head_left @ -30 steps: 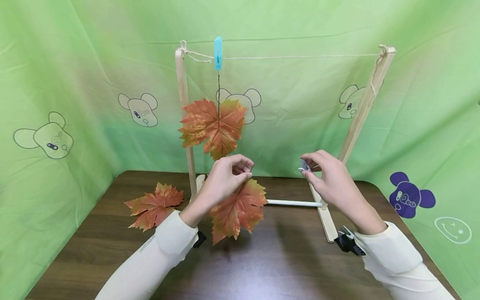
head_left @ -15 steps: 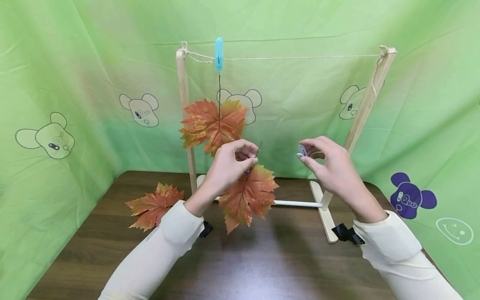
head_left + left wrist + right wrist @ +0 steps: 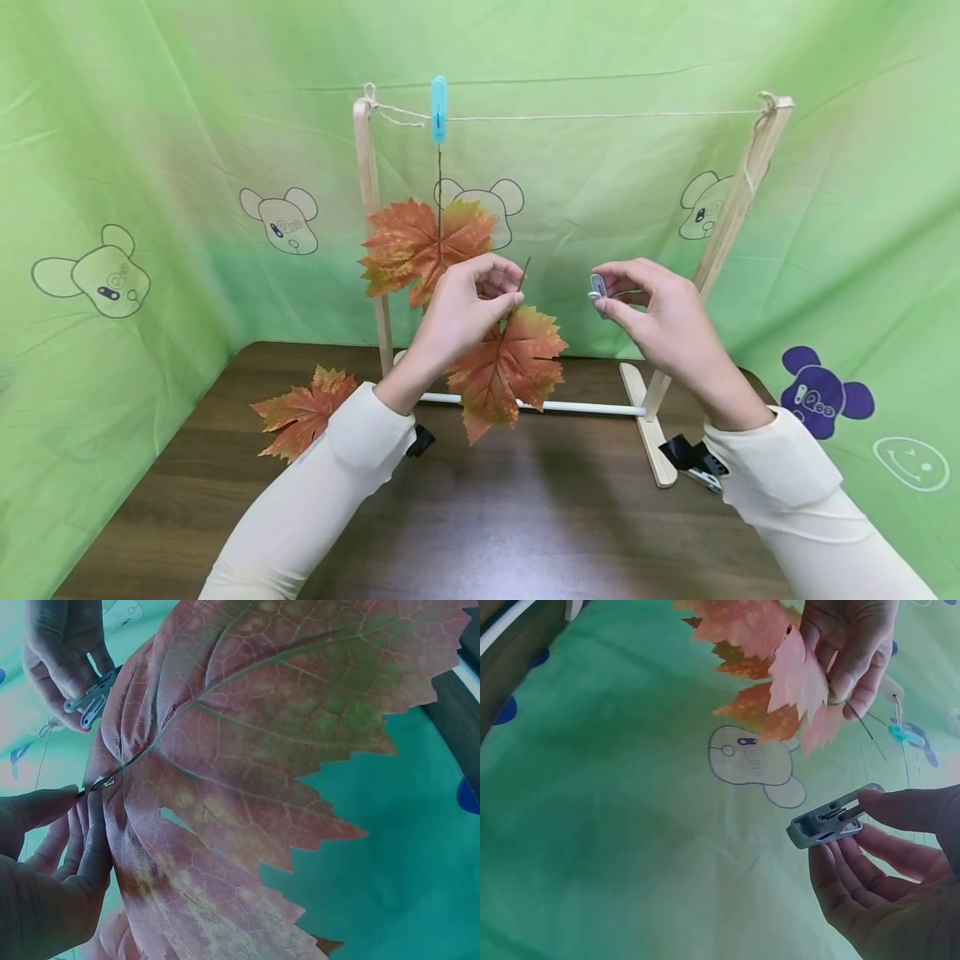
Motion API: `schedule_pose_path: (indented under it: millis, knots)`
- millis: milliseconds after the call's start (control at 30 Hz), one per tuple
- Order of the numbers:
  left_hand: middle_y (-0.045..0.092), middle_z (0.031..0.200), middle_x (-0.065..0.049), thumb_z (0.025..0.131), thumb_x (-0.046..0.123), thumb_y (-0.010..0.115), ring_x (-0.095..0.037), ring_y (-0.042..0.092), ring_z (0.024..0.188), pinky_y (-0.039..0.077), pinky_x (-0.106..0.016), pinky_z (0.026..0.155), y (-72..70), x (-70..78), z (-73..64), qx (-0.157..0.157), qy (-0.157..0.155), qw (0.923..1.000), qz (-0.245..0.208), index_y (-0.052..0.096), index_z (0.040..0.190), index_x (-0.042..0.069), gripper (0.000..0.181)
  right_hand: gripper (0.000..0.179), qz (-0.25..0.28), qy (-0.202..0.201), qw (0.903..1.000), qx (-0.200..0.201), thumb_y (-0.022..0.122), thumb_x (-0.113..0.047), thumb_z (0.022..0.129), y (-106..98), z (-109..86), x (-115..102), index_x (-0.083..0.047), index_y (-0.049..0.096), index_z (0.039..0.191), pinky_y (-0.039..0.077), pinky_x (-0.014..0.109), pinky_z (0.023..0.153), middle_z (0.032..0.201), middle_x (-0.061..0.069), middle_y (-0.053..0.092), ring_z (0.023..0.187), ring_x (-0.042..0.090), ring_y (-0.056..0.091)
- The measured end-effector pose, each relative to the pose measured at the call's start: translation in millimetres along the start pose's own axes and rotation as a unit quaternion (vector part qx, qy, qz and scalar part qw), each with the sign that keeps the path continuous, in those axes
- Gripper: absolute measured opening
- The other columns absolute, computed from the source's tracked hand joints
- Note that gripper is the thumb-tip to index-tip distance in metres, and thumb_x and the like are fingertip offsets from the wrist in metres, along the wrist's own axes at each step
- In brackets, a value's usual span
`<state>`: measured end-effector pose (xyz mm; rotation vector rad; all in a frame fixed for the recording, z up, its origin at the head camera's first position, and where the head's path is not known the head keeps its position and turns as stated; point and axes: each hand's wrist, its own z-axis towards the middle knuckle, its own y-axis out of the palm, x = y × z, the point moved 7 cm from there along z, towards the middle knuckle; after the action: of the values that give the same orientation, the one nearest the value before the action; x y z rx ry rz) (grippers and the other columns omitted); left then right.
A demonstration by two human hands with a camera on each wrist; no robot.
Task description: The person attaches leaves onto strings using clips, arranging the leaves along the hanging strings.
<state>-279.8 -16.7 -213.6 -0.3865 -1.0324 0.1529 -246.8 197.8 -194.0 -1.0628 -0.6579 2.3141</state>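
A person in pale long sleeves pinches the thin stem of an orange-red artificial maple leaf between the thumb and fingers of the left hand, the leaf hanging below the fingertips. The right hand, just across from it, grips a small gray clothespin, thumb on one side and fingers on the other; the clothespin and the stem are apart. Above and behind the hands, a string runs between two wooden posts, the left and the right. Near the left post, a light-blue clothespin on the string holds a second maple leaf by its stem, the leaf partly hidden by the left hand. A third leaf lies on the brown wood-grain surface at left, partly behind a sleeve. A white rod joins the posts low down, in front of a green cloth backdrop printed with bear heads.
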Motion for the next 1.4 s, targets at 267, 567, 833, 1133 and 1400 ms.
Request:
schedule_pose_path:
  millis: [267, 567, 833, 1133, 1400]
  knots:
    - [0.076, 0.094, -0.01, 0.094, 0.003, 0.076, -0.018, 0.068, 0.083, 0.053, -0.02, 0.075, 2.2, 9.7, 10.5, 0.014, 0.013, 0.9997, -0.018, 0.073, 0.108, 0.005, 0.015, 0.033, 0.019, 0.017, 0.9997, 0.005, 0.074, 0.0, 0.095, -7.9, 12.1, -5.6, 0.005, 0.069, 0.127, 0.048, 0.002, 0.082, 0.11, 0.02, 0.07, 0.088, -0.012, 0.06]
    - [0.075, 0.095, -0.01, 0.095, 0.004, 0.075, -0.019, 0.068, 0.083, 0.053, -0.022, 0.069, 1.6, 15.9, 18.3, 0.034, 0.007, 0.9988, -0.035, 0.073, 0.11, 0.006, 0.016, 0.031, 0.036, 0.03, 0.9988, 0.014, 0.073, -0.003, 0.096, -16.8, 22.6, -15.7, 0.001, 0.071, 0.127, 0.052, 0.006, 0.085, 0.099, -0.007, 0.069, 0.089, -0.005, 0.066]
    - [0.073, 0.092, -0.01, 0.094, 0.002, 0.075, -0.018, 0.066, 0.08, 0.05, -0.02, 0.068, -1.5, 14.3, 23.9, 0.058, 0.009, 0.9962, -0.065, 0.073, 0.108, 0.005, 0.015, 0.033, 0.069, 0.056, 0.996, 0.013, 0.074, -0.006, 0.097, -16.6, 32.7, -16.4, -0.002, 0.07, 0.129, 0.053, 0.011, 0.093, 0.096, -0.016, 0.073, 0.093, 0.001, 0.068]
    - [0.074, 0.093, -0.01, 0.096, 0.004, 0.074, -0.017, 0.067, 0.078, 0.051, -0.021, 0.066, -1.9, 21.0, 30.6, 0.058, 0.013, 0.9953, -0.076, 0.072, 0.11, 0.005, 0.014, 0.03, 0.128, 0.041, 0.9903, 0.036, 0.074, -0.001, 0.095, -19.5, 47.3, -23.3, 0.002, 0.071, 0.125, 0.054, 0.014, 0.093, 0.093, -0.016, 0.075, 0.09, 0.003, 0.071]
    - [0.074, 0.094, -0.011, 0.096, 0.002, 0.073, -0.015, 0.067, 0.075, 0.053, -0.022, 0.066, 1.1, 26.4, 41.4, 0.057, 0.015, 0.9935, -0.097, 0.071, 0.111, 0.003, 0.015, 0.026, 0.147, 0.034, 0.9874, 0.046, 0.073, 0.0, 0.096, -22.4, 60.2, -29.8, 0.001, 0.072, 0.122, 0.054, 0.015, 0.089, 0.093, -0.014, 0.075, 0.091, 0.005, 0.07]
